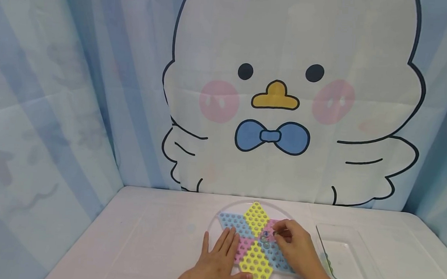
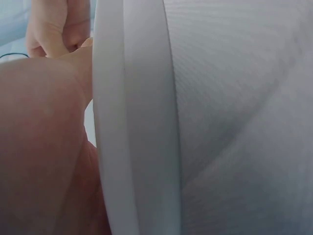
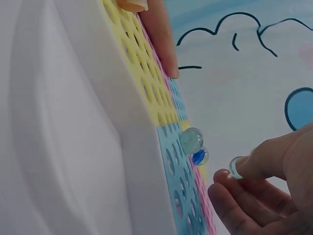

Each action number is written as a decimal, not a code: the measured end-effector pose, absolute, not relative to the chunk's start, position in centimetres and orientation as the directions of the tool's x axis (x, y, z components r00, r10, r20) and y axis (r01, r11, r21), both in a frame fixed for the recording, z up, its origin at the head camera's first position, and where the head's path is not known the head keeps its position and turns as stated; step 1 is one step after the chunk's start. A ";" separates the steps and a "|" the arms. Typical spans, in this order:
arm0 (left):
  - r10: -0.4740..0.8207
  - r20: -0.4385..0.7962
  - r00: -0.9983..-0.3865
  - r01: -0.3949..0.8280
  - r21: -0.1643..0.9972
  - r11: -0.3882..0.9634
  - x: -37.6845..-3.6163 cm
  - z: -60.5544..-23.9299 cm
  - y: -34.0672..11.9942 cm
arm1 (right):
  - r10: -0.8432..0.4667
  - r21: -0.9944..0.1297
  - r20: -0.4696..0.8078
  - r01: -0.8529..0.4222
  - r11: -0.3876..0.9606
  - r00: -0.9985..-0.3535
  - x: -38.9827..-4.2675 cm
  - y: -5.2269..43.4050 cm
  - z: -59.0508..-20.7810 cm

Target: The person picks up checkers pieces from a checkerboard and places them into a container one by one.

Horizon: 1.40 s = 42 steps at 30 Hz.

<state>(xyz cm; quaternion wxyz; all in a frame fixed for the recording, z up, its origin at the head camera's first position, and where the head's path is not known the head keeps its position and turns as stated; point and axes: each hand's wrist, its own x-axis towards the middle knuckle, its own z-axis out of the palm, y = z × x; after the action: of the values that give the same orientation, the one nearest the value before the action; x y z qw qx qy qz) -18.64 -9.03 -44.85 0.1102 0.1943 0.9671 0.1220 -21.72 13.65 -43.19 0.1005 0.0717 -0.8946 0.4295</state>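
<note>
My left hand (image 1: 216, 263) lies flat on the board (image 1: 256, 244), fingers straight and slightly spread, thumb on the near yellow point. My right hand (image 1: 295, 246) hovers over the board's centre, pinching a marble (image 3: 235, 167) between thumb and forefinger. Two marbles (image 3: 191, 141) sit in holes there. A clear tray (image 1: 348, 258) lies just right. I read no writing.

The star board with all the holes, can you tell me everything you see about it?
The star board looks like plastic, with yellow, blue and pink parts full of small round holes. It lies flat on a clear round tray on the white table. Two marbles sit near its middle. The left hand presses flat on it, and the right hand pinches another marble just above it.
</note>
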 end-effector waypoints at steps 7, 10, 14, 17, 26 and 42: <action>0.373 -0.197 -0.907 0.321 0.251 0.913 -18.7 -44.7 -8.8 | -0.035 -0.735 0.284 -0.241 0.634 -0.958 -21.6 14.2 -43.0; 0.365 -0.200 -0.909 0.315 0.244 0.917 -18.7 -44.7 -8.7 | -0.039 -0.736 0.304 -0.260 0.625 -0.952 -21.4 14.4 -42.9; 0.372 -0.199 -0.907 0.321 0.248 0.914 -18.8 -44.7 -8.8 | -0.032 -0.741 0.292 -0.247 0.624 -0.956 -21.3 14.6 -42.5; 0.382 -0.195 -0.903 0.327 0.262 0.908 -18.8 -44.9 -9.0 | -0.026 -0.746 0.262 -0.220 0.629 -0.965 -21.2 14.8 -42.0; 0.397 -0.180 -0.900 0.340 0.279 0.898 -18.8 -45.1 -9.2 | -0.032 -0.709 0.324 -0.265 0.654 -0.945 -20.8 16.3 -41.5; 0.410 -0.184 -0.894 0.350 0.284 0.892 -19.0 -45.3 -9.2 | 0.030 -0.672 0.424 -0.293 0.680 -0.905 -20.3 19.7 -41.3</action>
<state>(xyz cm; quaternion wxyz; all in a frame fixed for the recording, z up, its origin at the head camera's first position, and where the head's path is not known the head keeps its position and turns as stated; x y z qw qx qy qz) -18.98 -9.20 -45.26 0.1203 0.1968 0.9653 0.1228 -20.30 19.71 -41.29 0.2052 0.0736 -0.8933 0.3931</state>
